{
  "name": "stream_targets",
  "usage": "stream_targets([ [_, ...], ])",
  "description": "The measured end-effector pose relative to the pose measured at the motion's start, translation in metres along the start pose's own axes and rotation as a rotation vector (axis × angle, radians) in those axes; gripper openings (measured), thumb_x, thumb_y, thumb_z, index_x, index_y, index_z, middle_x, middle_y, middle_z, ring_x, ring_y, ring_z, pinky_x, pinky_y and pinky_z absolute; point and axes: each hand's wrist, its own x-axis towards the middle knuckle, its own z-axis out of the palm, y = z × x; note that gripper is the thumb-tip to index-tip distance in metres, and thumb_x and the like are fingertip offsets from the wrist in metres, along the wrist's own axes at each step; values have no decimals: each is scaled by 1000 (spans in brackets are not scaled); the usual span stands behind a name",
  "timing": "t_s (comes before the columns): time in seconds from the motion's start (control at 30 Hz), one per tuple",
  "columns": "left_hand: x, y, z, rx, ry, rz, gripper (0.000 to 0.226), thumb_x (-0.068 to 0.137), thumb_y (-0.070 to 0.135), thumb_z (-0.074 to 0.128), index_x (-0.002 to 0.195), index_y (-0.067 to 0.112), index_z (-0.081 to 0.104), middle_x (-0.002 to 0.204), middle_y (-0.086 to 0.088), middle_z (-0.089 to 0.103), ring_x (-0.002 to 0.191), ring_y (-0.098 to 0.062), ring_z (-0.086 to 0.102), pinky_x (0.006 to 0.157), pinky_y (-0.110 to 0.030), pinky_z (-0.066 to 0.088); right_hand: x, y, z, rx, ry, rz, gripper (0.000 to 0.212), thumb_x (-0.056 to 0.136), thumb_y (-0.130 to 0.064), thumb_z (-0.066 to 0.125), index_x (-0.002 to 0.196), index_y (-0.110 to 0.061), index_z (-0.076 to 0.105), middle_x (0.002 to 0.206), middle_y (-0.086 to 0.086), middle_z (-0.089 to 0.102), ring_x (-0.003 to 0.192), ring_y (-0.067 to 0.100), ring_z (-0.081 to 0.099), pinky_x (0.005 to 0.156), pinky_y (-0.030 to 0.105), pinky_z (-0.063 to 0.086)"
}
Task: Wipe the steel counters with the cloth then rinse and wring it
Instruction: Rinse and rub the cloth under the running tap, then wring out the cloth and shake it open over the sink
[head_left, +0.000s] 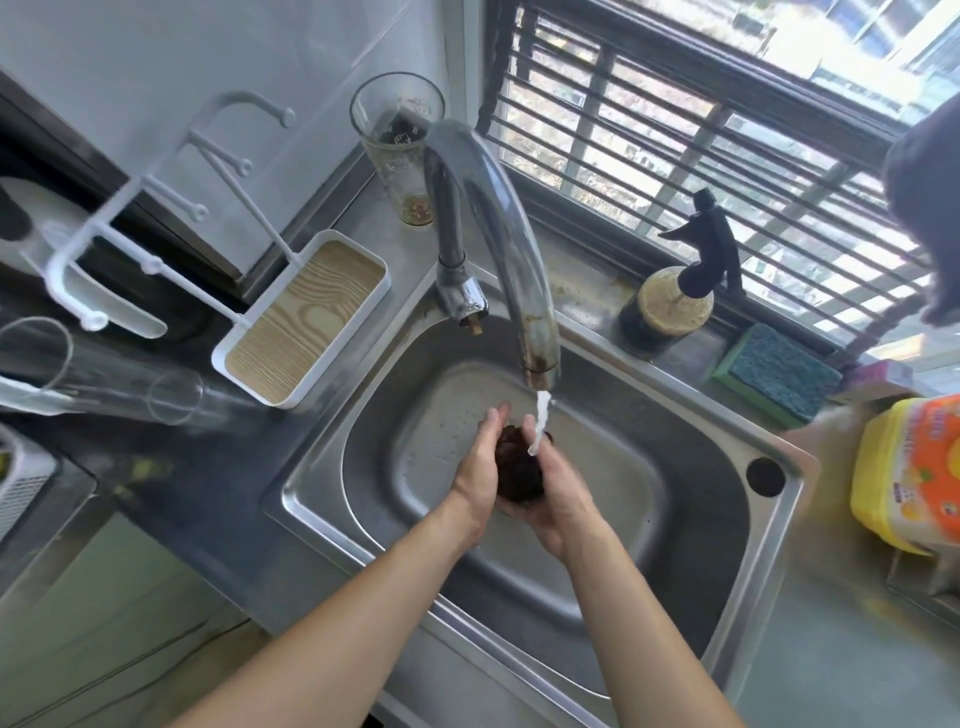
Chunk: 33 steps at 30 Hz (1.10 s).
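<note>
Over the steel sink (727, 519) I hold a dark, balled-up cloth (517, 470) between both palms. My left hand (478, 470) presses on its left side and my right hand (558, 493) cups it from the right and below. A thin stream of water (539, 423) runs from the curved tap (498, 218) onto the cloth's top. Steel counter (218, 483) lies to the left of the basin.
A white tray with a wood-grain base (306, 317) and a white rack (156, 208) stand left of the sink. A tall glass (400, 150) stands behind the tap. A spray bottle (675, 291), a green-blue sponge (779, 371) and a yellow bottle (909, 473) sit at the right.
</note>
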Motion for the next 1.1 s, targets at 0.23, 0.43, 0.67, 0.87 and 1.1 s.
stream_targets([
  [0.23,-4,22,-3,93,33,67,58,101,61,28,124,23,65,97,-10,78,99,-18,73,95,-27,54,5,10,-6,125,54,-74,22,89,-12,70,110,-13,64,112,23,70,99,34,68,89,55,58],
  [0.43,6,72,4,54,256,311,30,91,44,51,96,21,69,96,-11,70,82,-21,68,85,-41,53,1,-4,-3,201,-57,-7,17,90,-15,54,102,-16,66,101,13,69,91,29,69,68,39,58],
  [0.67,10,114,10,-182,221,136,42,100,45,49,89,12,72,73,-1,71,76,-23,67,94,-43,54,7,-3,-1,68,-86,-16,49,67,-16,53,116,-18,61,95,9,67,72,29,73,65,34,55],
  [0.87,18,116,15,-215,329,60,40,98,50,54,76,19,68,70,4,65,66,-10,57,75,-26,47,4,-1,0,79,-100,-56,21,85,-21,50,85,-18,71,87,9,70,75,29,69,64,31,48],
  [1.1,21,115,26,-334,420,64,34,101,26,53,68,18,57,60,6,52,53,-10,43,56,-21,35,3,0,8,50,-18,-22,25,80,-45,64,88,-22,65,95,9,66,82,29,66,62,29,49],
])
